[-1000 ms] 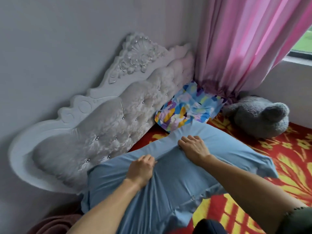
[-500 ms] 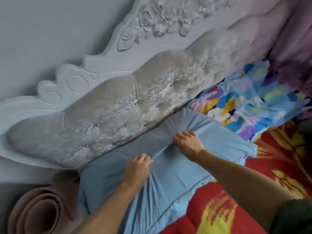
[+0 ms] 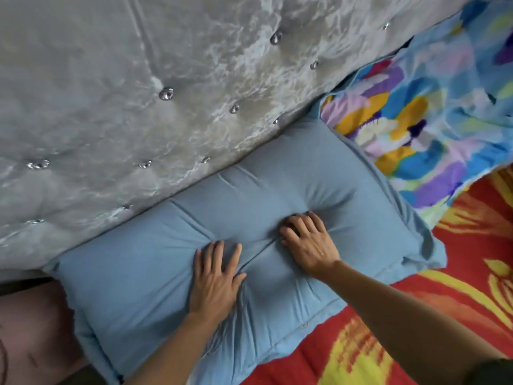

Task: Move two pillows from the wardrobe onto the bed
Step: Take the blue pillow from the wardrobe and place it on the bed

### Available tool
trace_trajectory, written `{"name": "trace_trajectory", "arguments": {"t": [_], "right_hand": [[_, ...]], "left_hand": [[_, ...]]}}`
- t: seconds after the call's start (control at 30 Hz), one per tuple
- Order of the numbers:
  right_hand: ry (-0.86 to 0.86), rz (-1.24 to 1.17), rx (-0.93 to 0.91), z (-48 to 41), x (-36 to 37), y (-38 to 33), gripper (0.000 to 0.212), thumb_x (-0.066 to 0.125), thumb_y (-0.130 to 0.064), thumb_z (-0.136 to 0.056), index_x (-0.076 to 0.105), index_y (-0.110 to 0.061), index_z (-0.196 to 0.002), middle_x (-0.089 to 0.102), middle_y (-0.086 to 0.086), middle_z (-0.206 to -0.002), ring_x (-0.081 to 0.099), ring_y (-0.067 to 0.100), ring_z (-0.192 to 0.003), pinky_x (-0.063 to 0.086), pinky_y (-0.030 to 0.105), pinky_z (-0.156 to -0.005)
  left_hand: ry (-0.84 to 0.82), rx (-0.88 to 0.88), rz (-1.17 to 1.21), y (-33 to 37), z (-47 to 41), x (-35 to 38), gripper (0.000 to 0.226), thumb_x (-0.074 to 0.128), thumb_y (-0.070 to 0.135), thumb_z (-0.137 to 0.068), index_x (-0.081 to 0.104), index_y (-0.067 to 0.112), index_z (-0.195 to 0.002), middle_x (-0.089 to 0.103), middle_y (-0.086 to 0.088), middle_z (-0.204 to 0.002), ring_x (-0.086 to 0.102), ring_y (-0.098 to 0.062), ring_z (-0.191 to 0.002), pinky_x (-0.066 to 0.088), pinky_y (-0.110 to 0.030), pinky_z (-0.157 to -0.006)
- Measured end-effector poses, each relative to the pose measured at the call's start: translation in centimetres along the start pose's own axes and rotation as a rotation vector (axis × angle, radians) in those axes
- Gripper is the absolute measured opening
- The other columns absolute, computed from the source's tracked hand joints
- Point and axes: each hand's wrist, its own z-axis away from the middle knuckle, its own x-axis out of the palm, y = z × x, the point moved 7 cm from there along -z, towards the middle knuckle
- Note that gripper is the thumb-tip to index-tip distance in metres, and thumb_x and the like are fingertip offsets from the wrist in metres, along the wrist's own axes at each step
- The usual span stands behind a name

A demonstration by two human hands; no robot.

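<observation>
A light blue pillow [image 3: 133, 287] lies flat on the bed [image 3: 458, 315], which has a red and yellow patterned sheet, and its long edge rests against the tufted headboard [image 3: 138, 93]. My left hand [image 3: 215, 279] presses flat on the pillow's middle, fingers spread. My right hand [image 3: 308, 240] presses down beside it with fingers slightly curled into the fabric, denting it. A second pillow or folded cloth with a bright multicoloured print [image 3: 424, 120] lies to the right of the blue pillow, touching its corner.
The padded silver-grey headboard with shiny studs fills the upper left. A pinkish rolled mat [image 3: 30, 334] sits at the lower left past the bed's edge. Red and yellow sheet stretches to the right and front.
The pillow went from lifted and bunched in both fists to lying flat against the headboard. Both hands opened and now press on it. My view has moved much closer.
</observation>
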Motion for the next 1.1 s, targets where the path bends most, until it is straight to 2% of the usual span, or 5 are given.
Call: {"name": "trace_trajectory", "arguments": {"t": [0.23, 0.37, 0.47, 0.6, 1.1], "right_hand": [[-0.094, 0.02, 0.05, 1.0, -0.1, -0.4, 0.031, 0.044, -0.04, -0.092, 0.055, -0.024, -0.117, 0.058, 0.005, -0.123, 0.052, 0.026, -0.117, 0.032, 0.047, -0.11], [-0.251, 0.023, 0.152, 3.2, -2.7, -2.3, 0.044, 0.047, -0.042, -0.091, 0.046, -0.023, -0.13, 0.048, 0.007, -0.138, 0.04, 0.025, -0.131, 0.029, 0.051, -0.108], [-0.418, 0.027, 0.266, 5.4, -5.4, -3.9, 0.056, 0.046, -0.049, -0.09, 0.033, -0.026, -0.139, 0.034, 0.008, -0.147, 0.028, 0.025, -0.137, 0.029, 0.05, -0.106], [-0.436, 0.049, 0.422, 7.6, -10.4, -7.5, 0.047, 0.04, -0.047, -0.094, 0.038, -0.021, -0.133, 0.046, 0.008, -0.134, 0.041, 0.028, -0.123, 0.039, 0.045, -0.094], [-0.242, 0.003, 0.389, 12.8, -27.1, -29.5, 0.04, 0.039, -0.046, -0.095, 0.052, -0.016, -0.117, 0.055, 0.011, -0.121, 0.049, 0.031, -0.116, 0.042, 0.046, -0.091]], "left_hand": [[-0.112, 0.014, 0.004, 0.5, 0.3, 0.5, 0.063, 0.026, 0.053, -0.088, 0.032, 0.023, -0.143, 0.041, -0.021, -0.145, 0.034, -0.037, -0.136, 0.026, -0.058, -0.111], [-0.302, 0.095, 0.024, 0.3, 2.9, -1.6, 0.066, 0.032, 0.058, -0.09, 0.011, 0.032, -0.148, 0.008, -0.015, -0.158, 0.005, -0.029, -0.145, 0.01, -0.053, -0.116], [-0.436, 0.149, 0.052, -0.4, 6.1, -4.7, 0.056, 0.041, 0.051, -0.091, 0.031, 0.029, -0.141, 0.027, -0.014, -0.15, 0.025, -0.03, -0.139, 0.027, -0.05, -0.11], [-0.483, 0.187, 0.055, -3.0, 11.4, -8.6, 0.041, 0.044, 0.045, -0.092, 0.052, 0.017, -0.121, 0.055, -0.013, -0.126, 0.052, -0.033, -0.117, 0.044, -0.042, -0.094], [-0.288, 0.116, 0.05, -15.8, 28.6, -21.5, 0.038, 0.049, 0.045, -0.09, 0.056, 0.023, -0.12, 0.059, -0.01, -0.127, 0.055, -0.029, -0.115, 0.047, -0.039, -0.092]]}}
